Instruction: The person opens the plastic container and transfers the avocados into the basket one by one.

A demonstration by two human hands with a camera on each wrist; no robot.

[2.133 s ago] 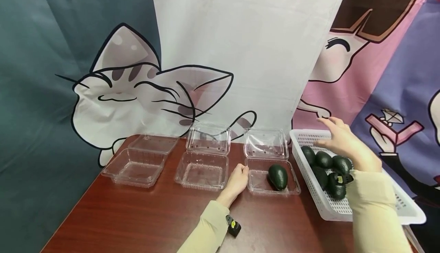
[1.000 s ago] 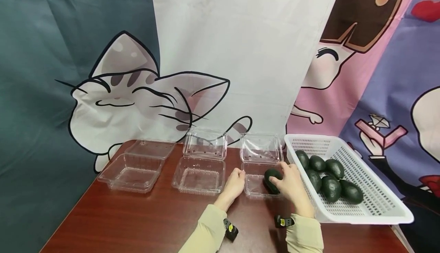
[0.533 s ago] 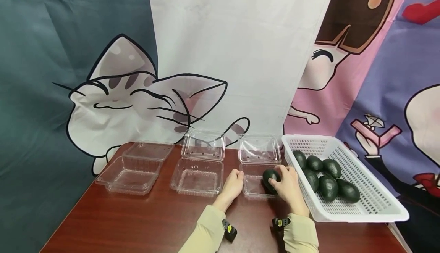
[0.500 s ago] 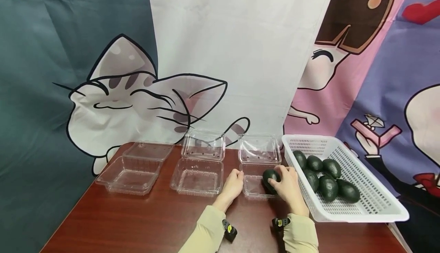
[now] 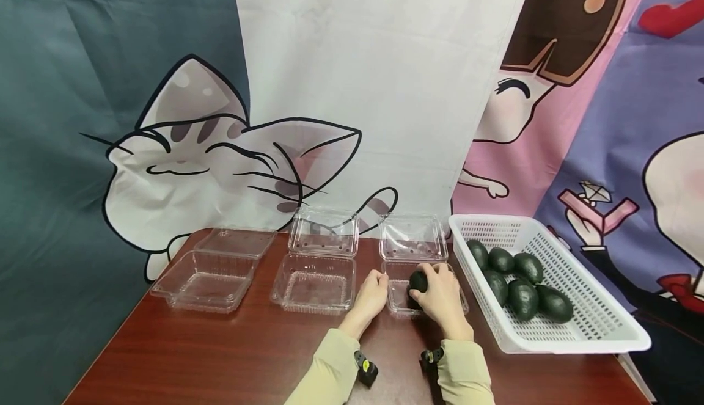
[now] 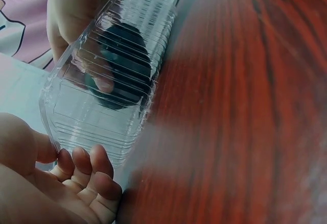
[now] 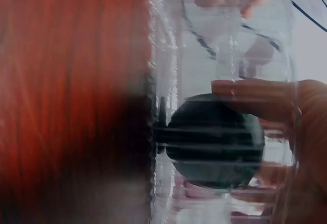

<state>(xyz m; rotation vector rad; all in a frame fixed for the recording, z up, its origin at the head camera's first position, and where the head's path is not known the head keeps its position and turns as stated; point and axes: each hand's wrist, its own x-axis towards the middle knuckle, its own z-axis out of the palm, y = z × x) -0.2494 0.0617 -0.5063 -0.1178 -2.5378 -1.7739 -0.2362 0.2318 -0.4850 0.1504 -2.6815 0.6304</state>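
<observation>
In the head view my right hand (image 5: 442, 300) grips a dark green avocado (image 5: 417, 281) inside the rightmost clear plastic clamshell box (image 5: 400, 313). Its thumb lies across the avocado's near left side, and the fingers cover the right side. My left hand (image 5: 371, 298) pinches the left rim of the same box between thumb and fingers, as the left wrist view shows. Through the ribbed wall in the right wrist view, the avocado (image 7: 214, 147) appears low in the box with the thumb on it. The hinged lid (image 5: 414, 238) stands raised behind.
To the left stand two more open clear boxes, the middle box (image 5: 316, 289) and the far-left box (image 5: 211, 286). On the right a white perforated basket (image 5: 594, 313) holds several avocados (image 5: 522, 300). A printed cloth (image 5: 352, 87) hangs behind the brown table (image 5: 231, 356).
My right hand came from above the basket to the box, took hold of the avocado there, and has shifted it left. My left hand has stayed at the box's left rim.
</observation>
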